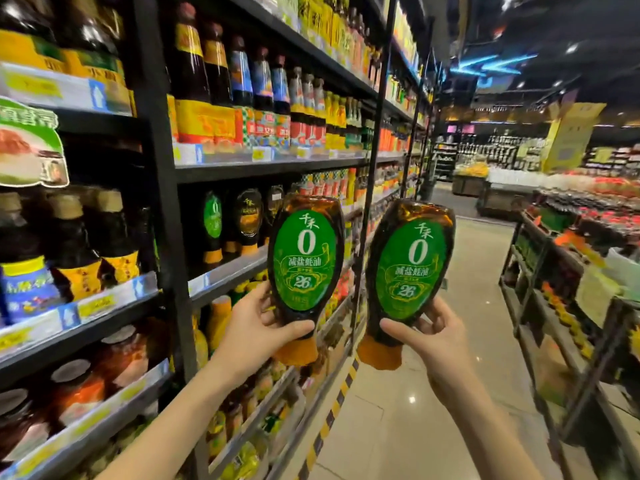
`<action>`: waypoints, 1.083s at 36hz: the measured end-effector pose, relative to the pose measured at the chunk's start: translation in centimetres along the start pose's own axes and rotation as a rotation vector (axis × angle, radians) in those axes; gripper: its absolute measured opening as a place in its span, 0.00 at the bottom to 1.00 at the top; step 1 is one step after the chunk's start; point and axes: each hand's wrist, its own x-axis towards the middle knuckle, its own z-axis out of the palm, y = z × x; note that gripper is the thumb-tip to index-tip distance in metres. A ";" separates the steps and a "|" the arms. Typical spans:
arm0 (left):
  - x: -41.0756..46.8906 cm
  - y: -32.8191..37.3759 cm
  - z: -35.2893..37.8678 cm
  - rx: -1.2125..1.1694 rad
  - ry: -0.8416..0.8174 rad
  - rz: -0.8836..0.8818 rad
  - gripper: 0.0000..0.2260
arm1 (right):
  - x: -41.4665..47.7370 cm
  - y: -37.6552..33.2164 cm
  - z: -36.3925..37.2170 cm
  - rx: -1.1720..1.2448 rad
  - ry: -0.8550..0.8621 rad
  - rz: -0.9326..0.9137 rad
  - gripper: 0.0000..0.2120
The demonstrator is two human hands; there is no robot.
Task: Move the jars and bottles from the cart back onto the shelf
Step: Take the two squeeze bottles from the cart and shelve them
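The left hand [263,323] is gripping the left bottle [304,258], thumb and fingers curling round its narrow neck just above the orange cap, which is pointing down. The right hand [426,337] is clasping the right bottle [410,268] at the same place, cap also down. Both bottles are dark with green oval labels, and they are standing side by side in the air, slightly apart. Beyond the left hand, the shelf [225,275] is carrying similar bottles [247,220] with their caps down. A black upright post [367,188] is rising behind the gap between the two held bottles. To the right of the right hand, a display rack [554,306] is lining the aisle floor [478,271].
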 end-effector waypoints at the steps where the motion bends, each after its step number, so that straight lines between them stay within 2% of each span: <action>1: 1.2 -0.6 -0.1 -0.001 0.015 0.000 0.27 | 1.4 0.7 0.3 0.011 -0.022 -0.006 0.25; 6: 7.3 -2.9 -1.2 0.006 0.090 -0.008 0.32 | 9.2 3.6 2.3 0.068 -0.119 -0.002 0.28; 9: 10.5 -3.6 -1.9 0.052 0.126 0.016 0.27 | 13.5 5.1 3.6 0.086 -0.174 0.003 0.32; 15: 14.8 -4.3 -3.5 0.164 0.231 0.050 0.24 | 20.2 8.5 6.8 0.116 -0.257 -0.010 0.29; 27: 20.2 -8.4 -5.5 0.357 0.517 0.001 0.26 | 31.0 14.7 13.3 0.227 -0.541 -0.021 0.29; 29: 21.0 -9.1 -5.4 0.372 0.574 -0.013 0.26 | 32.7 15.5 14.1 0.232 -0.599 -0.030 0.31; 32: 22.0 -9.9 -5.1 0.394 0.650 -0.034 0.26 | 35.3 16.8 15.4 0.234 -0.672 -0.051 0.27; 39: 21.9 -10.6 -4.2 0.410 0.816 -0.083 0.27 | 38.9 19.1 19.3 0.228 -0.791 -0.110 0.29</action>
